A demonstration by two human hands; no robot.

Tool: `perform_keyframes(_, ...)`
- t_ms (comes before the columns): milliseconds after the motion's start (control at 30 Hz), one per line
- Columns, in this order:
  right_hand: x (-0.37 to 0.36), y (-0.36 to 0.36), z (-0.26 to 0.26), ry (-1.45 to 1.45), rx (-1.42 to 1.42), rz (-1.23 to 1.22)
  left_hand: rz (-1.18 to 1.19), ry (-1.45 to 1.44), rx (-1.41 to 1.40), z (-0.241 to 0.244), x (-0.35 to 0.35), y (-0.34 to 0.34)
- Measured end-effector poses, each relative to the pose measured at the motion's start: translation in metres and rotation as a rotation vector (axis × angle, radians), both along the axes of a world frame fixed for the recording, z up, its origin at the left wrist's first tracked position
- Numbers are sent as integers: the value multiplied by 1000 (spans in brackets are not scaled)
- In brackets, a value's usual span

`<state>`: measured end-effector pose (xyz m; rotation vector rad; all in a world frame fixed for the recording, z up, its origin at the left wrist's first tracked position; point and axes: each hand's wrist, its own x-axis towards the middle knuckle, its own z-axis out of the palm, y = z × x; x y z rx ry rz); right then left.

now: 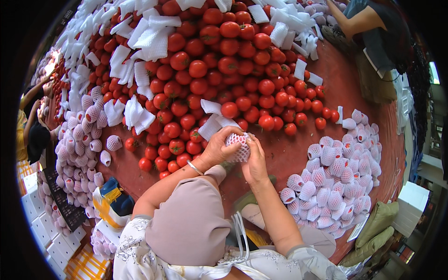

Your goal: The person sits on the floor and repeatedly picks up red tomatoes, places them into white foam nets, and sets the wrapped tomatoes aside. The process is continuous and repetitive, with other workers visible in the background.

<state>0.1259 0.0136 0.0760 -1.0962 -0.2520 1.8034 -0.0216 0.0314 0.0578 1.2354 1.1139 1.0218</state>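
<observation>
Between my two hands is a tomato in a white foam net sleeve (239, 148), its red skin showing through the mesh. My left hand (223, 141) grips it from the left, thumb laid across the net. My right hand (254, 159) holds its right side with the fingertips near the top. Just beyond the hands, flat foam net sleeves (211, 126) lie against a large heap of bare red tomatoes (229, 64). To the right sits a pile of tomatoes in foam nets (332, 182).
More netted tomatoes (78, 147) are piled at the left. White foam sleeves (154, 38) lie scattered over the heap. A red ground sheet (276, 157) spreads beneath. Another person's arm (362, 22) shows at upper right, and other people's arms (33, 101) at far left. White boxes (49, 227) stand lower left.
</observation>
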Motion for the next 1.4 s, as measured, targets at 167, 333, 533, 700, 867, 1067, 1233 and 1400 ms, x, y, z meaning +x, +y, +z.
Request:
perform_keyframes(167, 2, -7, -6, 56, -3, -47, -46, 12, 147, -1, -5, -1)
perform_keyframes(333, -3, -10, 4, -30, 40, 37, 30, 10, 40, -4, -5, -1)
perform_keyframes(533, 15, -21, -14, 53, -78, 145, -123, 108, -134, -3, -6, 2)
perform_keyframes(700, 92, -22, -18, -299, -17, -24, -165, 10, -268, -4, 12, -2)
perform_keyframes(867, 227, -21, -13, -1169, -72, -252, -99, -21, -313, -10, 6, -4)
perform_keyframes(1067, 336, -63, -15, -2130, -86, 37, -87, 3, -300, -12, 0, -2)
perform_keyframes(1233, 374, -95, -32, -2249, -212, 174, -92, 5, -279, -15, 9, -2)
perform_keyframes(1400, 363, -67, -20, -2281, -70, 129, -64, 19, -287, -16, 2, -2)
